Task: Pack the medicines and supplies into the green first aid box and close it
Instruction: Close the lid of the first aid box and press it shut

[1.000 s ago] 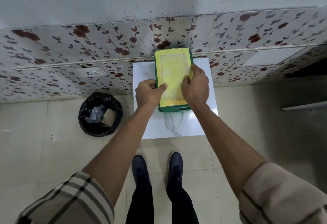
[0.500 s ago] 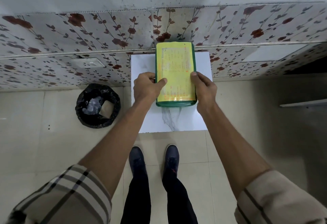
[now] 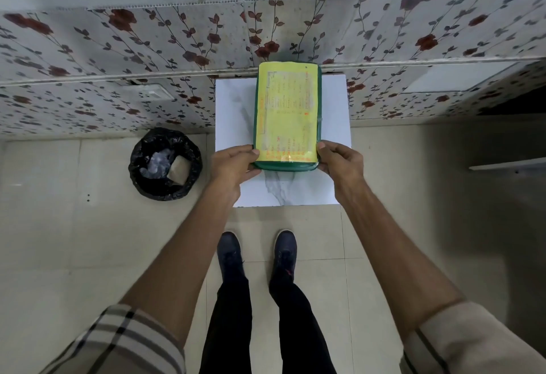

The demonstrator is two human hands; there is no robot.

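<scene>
The green first aid box (image 3: 286, 166) lies closed on a white marble-patterned table top (image 3: 334, 125), its long axis running away from the person and its far end close to the floral-papered wall (image 3: 118, 57). A yellow printed label (image 3: 285, 113) covers almost the whole lid; the print is too small to read. The left hand (image 3: 233, 163) grips the near left corner of the box, thumb lying on the lid edge and the remaining fingers curled under or against the side. The right hand (image 3: 339, 160) grips the near right corner in the same manner, thumb tip on the lid edge beside the label. Both hands are closed on the box; whether the box rests fully on the table or is slightly raised at the near end cannot be determined. No loose medicines or supplies show on the table top. On the tiled floor (image 3: 74, 240) to the left of the table stands a bin lined with a black bag (image 3: 165, 163), holding crumpled material. The person's dark shoes (image 3: 230, 248) stand just short of the table's near edge. Striped sleeves are pushed up both forearms.
</scene>
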